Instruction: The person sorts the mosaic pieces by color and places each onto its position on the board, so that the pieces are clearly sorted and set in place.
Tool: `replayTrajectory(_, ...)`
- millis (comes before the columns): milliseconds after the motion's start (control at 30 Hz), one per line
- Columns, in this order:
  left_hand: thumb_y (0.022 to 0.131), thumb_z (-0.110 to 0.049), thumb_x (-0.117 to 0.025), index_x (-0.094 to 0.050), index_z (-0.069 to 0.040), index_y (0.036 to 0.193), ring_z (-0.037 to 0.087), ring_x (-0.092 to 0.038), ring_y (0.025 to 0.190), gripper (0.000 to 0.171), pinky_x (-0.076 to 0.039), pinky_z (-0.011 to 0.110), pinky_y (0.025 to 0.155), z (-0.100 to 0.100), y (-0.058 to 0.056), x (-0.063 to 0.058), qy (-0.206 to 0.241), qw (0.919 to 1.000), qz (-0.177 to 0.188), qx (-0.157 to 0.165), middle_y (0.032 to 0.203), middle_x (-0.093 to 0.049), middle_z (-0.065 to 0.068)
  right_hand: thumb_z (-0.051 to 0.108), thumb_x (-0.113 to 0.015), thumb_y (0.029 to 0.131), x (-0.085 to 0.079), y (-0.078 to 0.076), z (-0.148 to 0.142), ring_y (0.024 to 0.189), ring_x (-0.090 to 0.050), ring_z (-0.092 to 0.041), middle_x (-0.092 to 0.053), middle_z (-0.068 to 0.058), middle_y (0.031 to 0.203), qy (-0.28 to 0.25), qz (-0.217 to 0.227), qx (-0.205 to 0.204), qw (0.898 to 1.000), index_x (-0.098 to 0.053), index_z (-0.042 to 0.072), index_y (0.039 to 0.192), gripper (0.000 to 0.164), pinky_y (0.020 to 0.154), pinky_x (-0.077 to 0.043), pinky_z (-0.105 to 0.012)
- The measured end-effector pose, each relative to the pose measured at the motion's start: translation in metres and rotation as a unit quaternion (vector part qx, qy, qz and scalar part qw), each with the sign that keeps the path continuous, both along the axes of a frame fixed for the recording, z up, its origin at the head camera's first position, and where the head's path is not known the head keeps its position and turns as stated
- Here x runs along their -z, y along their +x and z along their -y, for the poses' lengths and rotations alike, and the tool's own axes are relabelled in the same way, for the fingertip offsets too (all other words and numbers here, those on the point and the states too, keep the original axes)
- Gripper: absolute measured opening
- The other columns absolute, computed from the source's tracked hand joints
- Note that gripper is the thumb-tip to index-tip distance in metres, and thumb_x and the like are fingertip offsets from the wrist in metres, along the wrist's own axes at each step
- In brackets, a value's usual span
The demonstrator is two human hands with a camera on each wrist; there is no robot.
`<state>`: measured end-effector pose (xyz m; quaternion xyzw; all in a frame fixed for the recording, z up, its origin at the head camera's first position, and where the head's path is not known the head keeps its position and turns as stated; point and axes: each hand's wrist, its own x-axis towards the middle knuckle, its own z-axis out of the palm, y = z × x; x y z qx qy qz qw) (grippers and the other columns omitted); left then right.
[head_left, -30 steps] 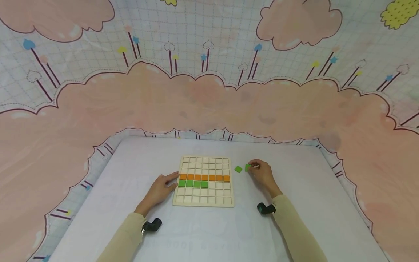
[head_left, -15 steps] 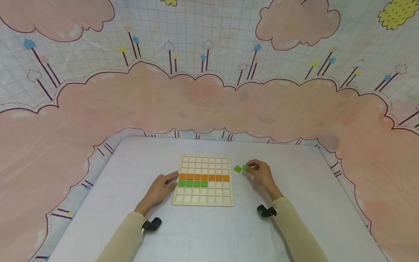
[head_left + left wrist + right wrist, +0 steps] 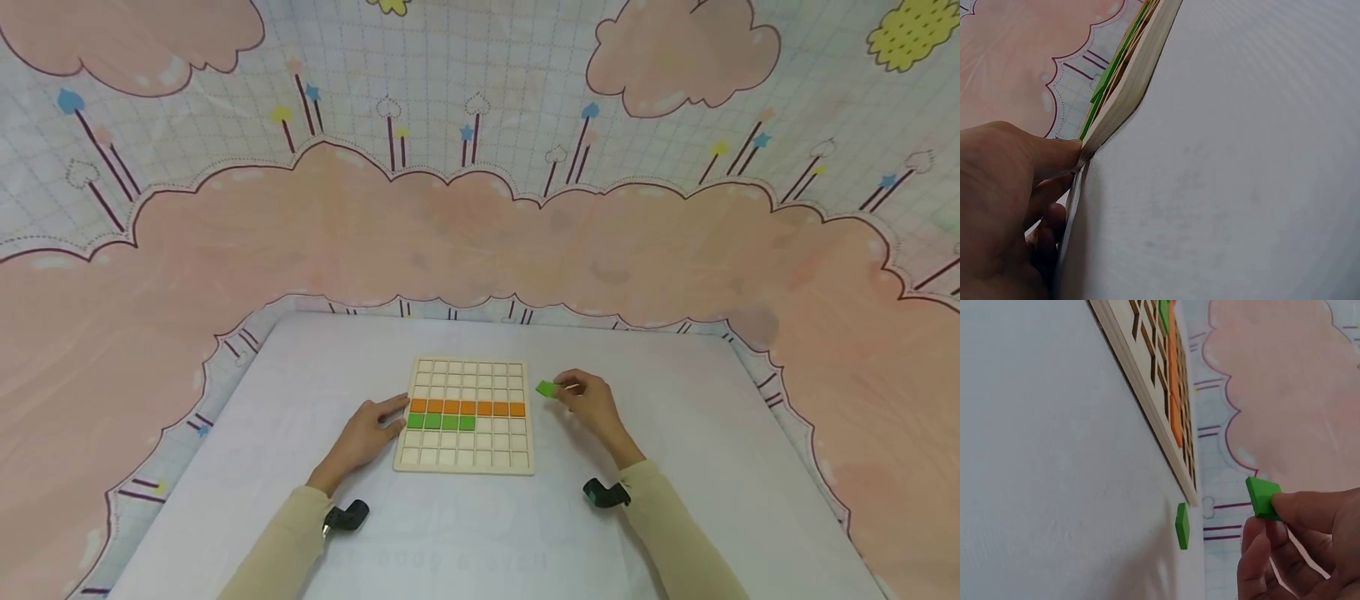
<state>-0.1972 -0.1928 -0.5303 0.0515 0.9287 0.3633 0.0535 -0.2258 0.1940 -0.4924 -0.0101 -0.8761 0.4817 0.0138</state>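
Note:
In the head view, a pale wooden grid board (image 3: 465, 463) lies flat on the table. One row holds orange square tiles (image 3: 452, 407); the row nearer the person has several green tiles (image 3: 442, 422) at its left end. My left hand (image 3: 365, 433) rests at the board's left edge, thumb and forefinger touching it; the left wrist view shows the thumb (image 3: 1054, 155) against the rim. To the board's right, my right hand (image 3: 590, 406) pinches a green square tile (image 3: 1264, 499) between thumb and fingers, above the table. Another green tile (image 3: 1182, 526) lies on the table beside the board.
A white cloth-covered table (image 3: 457, 533) spreads around the board. Behind it hangs a fabric backdrop (image 3: 465, 242) with clouds and candles. Each wrist carries a small black camera, such as the right one (image 3: 606, 493).
My right hand has moved a little left with its green tile, which now appears overlapped with the loose green tile in the head view. The left hand and board look still.

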Motion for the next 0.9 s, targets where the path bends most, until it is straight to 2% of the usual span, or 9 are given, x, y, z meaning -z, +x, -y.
replayTrajectory(100, 0.096, -0.024, -0.063, -0.053, -0.02, 0.143, 0.02, -0.051, 0.1, 0.048, -0.044, 0.042, 0.091, 0.0, 0.0, 0.0, -0.002, 1.0, -0.004, 0.002, 0.147, -0.053, 0.001, 0.01, -0.069, 0.089, 0.0, 0.002, 0.003, 0.083, -0.064, -0.02, -0.07, -0.014, 0.105, -0.005, 0.003, 0.0, 1.0, -0.07, 0.007, 0.106, 0.017, 0.062, -0.053, -0.028)
replayTrajectory(267, 0.096, -0.024, -0.064, -0.053, -0.021, 0.143, 0.017, -0.047, 0.093, 0.049, -0.043, 0.037, 0.085, 0.0, 0.0, 0.001, -0.007, 1.0, -0.005, 0.001, 0.144, -0.056, 0.003, 0.012, -0.069, 0.09, 0.001, 0.007, 0.009, 0.087, -0.062, -0.021, -0.069, -0.011, 0.105, 0.006, 0.014, -0.003, 1.0, -0.07, 0.009, 0.105, 0.016, 0.062, -0.051, -0.027)
replayTrajectory(633, 0.095, -0.025, -0.064, -0.053, -0.021, 0.143, 0.017, -0.048, 0.094, 0.049, -0.043, 0.037, 0.085, 0.002, 0.0, 0.003, -0.009, 0.9999, -0.004, -0.001, 0.145, -0.055, 0.001, 0.007, -0.07, 0.087, 0.011, 0.014, 0.024, 0.073, -0.063, -0.014, -0.069, -0.012, 0.099, -0.009, 0.007, -0.048, 0.999, -0.071, 0.006, 0.102, 0.015, 0.058, -0.053, -0.028)
replayTrajectory(900, 0.095, -0.025, -0.064, -0.053, -0.021, 0.143, 0.018, -0.048, 0.094, 0.048, -0.043, 0.037, 0.085, 0.0, 0.001, 0.002, -0.009, 1.0, -0.002, -0.001, 0.142, -0.057, 0.003, 0.004, -0.07, 0.086, 0.013, 0.018, 0.037, 0.074, -0.063, -0.016, -0.068, -0.009, 0.093, -0.01, 0.0, -0.063, 0.998, -0.07, 0.007, 0.1, 0.014, 0.058, -0.051, -0.026)
